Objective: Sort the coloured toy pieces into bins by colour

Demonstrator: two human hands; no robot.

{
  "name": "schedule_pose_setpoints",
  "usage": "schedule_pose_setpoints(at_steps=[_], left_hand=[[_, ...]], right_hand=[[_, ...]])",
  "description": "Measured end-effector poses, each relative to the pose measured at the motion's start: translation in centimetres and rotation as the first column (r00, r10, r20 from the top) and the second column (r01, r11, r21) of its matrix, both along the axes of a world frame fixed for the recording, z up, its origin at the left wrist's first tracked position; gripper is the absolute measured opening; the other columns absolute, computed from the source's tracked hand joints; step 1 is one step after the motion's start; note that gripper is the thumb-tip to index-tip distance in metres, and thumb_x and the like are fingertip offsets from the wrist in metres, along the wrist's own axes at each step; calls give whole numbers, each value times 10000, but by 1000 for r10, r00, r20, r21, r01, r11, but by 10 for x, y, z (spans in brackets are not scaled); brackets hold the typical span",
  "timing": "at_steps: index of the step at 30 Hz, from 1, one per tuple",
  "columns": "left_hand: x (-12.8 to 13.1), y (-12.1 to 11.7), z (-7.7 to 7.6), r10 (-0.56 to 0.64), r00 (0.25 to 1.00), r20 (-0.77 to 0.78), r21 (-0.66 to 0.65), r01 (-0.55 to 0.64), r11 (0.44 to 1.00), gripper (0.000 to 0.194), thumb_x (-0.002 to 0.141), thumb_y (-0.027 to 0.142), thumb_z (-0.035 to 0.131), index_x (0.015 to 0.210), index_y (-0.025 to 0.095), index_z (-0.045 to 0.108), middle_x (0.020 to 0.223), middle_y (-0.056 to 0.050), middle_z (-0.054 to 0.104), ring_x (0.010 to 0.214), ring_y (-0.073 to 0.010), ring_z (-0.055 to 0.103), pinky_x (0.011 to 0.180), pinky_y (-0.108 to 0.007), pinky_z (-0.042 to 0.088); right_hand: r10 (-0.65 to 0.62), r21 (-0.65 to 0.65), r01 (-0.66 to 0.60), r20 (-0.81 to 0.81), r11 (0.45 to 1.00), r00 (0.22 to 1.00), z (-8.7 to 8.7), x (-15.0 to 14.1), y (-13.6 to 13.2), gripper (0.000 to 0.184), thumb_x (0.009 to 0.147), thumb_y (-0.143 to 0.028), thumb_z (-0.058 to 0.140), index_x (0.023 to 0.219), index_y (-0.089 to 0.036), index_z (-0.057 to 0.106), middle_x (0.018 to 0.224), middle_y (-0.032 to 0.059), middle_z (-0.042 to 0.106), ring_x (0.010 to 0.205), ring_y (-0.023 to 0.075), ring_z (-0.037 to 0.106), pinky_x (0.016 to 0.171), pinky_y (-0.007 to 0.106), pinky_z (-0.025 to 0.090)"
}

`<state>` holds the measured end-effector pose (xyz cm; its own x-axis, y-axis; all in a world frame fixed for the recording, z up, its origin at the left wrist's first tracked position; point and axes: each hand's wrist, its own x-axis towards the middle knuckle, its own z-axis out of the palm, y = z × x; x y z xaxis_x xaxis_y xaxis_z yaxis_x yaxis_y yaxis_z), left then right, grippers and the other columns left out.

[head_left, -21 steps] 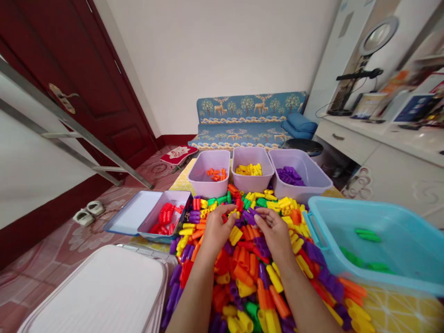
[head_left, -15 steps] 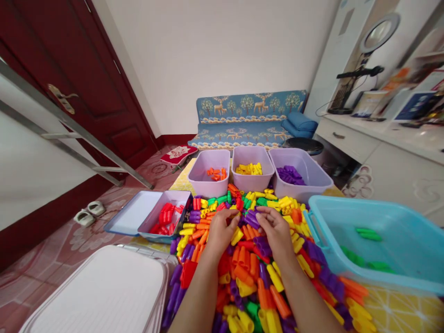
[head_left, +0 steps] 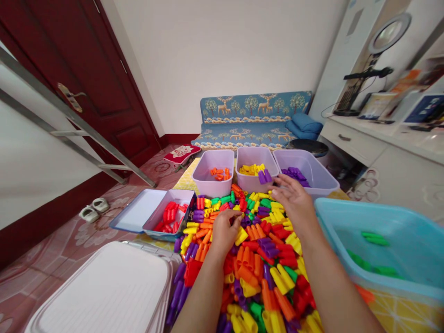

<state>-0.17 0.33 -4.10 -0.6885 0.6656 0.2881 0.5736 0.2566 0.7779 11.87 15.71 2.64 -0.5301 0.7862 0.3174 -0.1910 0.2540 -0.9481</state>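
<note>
My left hand (head_left: 224, 231) rests on a heap of coloured plastic tube pieces (head_left: 256, 268), fingers curled and pinched at its far side; what they grip is hidden. My right hand (head_left: 293, 198) reaches forward with fingers stretched out. Two purple pieces (head_left: 264, 176) are just off its fingertips, in front of the yellow bin and beside the lilac bin of purple pieces (head_left: 321, 178). Two more lilac bins stand behind the heap, one with orange pieces (head_left: 207, 184), one with yellow pieces (head_left: 255, 152).
A light blue tub (head_left: 409, 245) with a few green pieces stands at the right. A box with red pieces (head_left: 163, 217) and its open lid sits left of the heap. A white case (head_left: 104, 291) lies at the near left. A ladder (head_left: 86, 134) leans by the door.
My right hand has left the middle of the heap and swung forward and right towards the purple bin, opening. My left hand stays on the heap. The view has shifted slightly.
</note>
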Motion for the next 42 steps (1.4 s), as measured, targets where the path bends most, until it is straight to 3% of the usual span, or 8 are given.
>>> schedule_pose_setpoints(at_steps=[2,5,10,17,21,27,35,42], left_hand=[[-1,0,-2,-8,1000,6,5,8,1000,173,823,154,600,928,192,732,949,-43,744,907,-189,671,837,-313,495],[-2,1,-3,-16,1000,16,9,16,1000,176,831,167,594,935,199,733,951,-40,745,904,-187,672,822,-306,497],[-1,1,-2,2,1000,10,-6,-2,1000,166,832,197,606,938,200,735,941,-42,744,883,-188,669,812,-305,494],[-1,1,-2,-36,999,-36,-20,35,999,174,856,219,574,911,207,738,907,-37,729,873,-183,658,807,-295,495],[1,-2,3,-71,996,-58,-47,68,997,238,863,233,552,1039,221,713,1016,-46,710,955,-195,648,865,-311,493],[8,-8,13,-149,987,68,1,149,989,362,935,294,426,1242,256,615,1264,-26,641,1175,-205,578,1020,-341,429],[9,-14,24,-196,924,329,212,130,969,510,985,434,257,1216,181,635,1060,-66,704,831,-174,644,789,-304,508],[10,-10,19,-306,866,396,299,194,934,449,942,468,415,1132,157,678,871,-53,697,735,-153,616,649,-243,477]], right_hand=[[-20,47,23,-68,999,997,-1,-2,-4,514,747,-340,684,1236,-247,555,1303,90,584,1107,223,625,868,363,531],[37,114,-59,188,992,981,-14,12,-12,455,778,-347,645,1211,-222,581,1222,106,640,1079,238,640,896,399,522],[81,279,-353,671,893,737,-30,57,-19,521,732,-344,680,1236,-229,616,1281,95,627,1179,298,579,1042,481,410],[16,337,-508,822,792,570,-26,48,-26,764,694,-416,713,1393,-209,485,1402,127,525,1260,357,501,1056,524,366],[62,316,-487,787,814,614,-37,20,-30,842,679,-479,726,1419,-195,444,1410,153,510,1271,370,484,1050,543,360],[360,123,-507,564,853,743,-43,7,-37,727,692,-349,739,1367,-236,492,1416,85,515,1287,266,487,1099,449,346],[510,35,-554,344,832,788,-21,16,-46,507,756,-278,703,1250,-285,590,1333,26,588,1264,238,506,1111,438,331],[435,98,-540,480,836,762,-19,22,-43,334,739,-248,675,1073,-243,663,1126,26,683,1077,241,607,986,385,436]])
